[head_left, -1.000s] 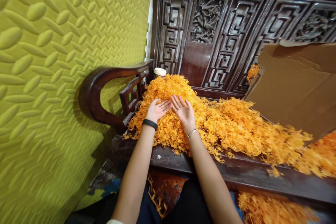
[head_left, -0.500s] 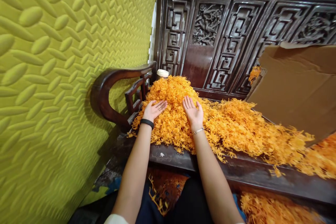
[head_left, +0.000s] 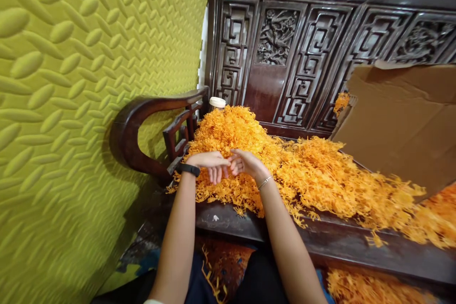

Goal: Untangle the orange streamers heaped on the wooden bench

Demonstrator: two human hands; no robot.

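Observation:
A heap of small orange plastic-looking pieces (head_left: 228,128) with thin curled strands covers the left end of a dark wooden bench (head_left: 231,218). My left hand (head_left: 212,164), with a black band at the wrist, hovers over the front of the heap, palm turned down and fingers hanging loose. Close against its fingertips is my right hand (head_left: 245,164), with a thin bracelet, its fingers extended and slightly curved toward the left. Nothing shows in either hand. Whether the fingertips touch each other I cannot tell.
A brown cardboard piece (head_left: 399,123) leans at the right over more orange pieces. A white-lidded jar (head_left: 217,102) stands behind the heap. The curved armrest (head_left: 123,133) and yellow padded wall (head_left: 71,104) bound the left. More orange pieces (head_left: 370,287) lie below the bench.
Both hands have come together from apart. The palms, turned upward before, have rotated, the left one facing down and the right one inward. The view has shifted slightly.

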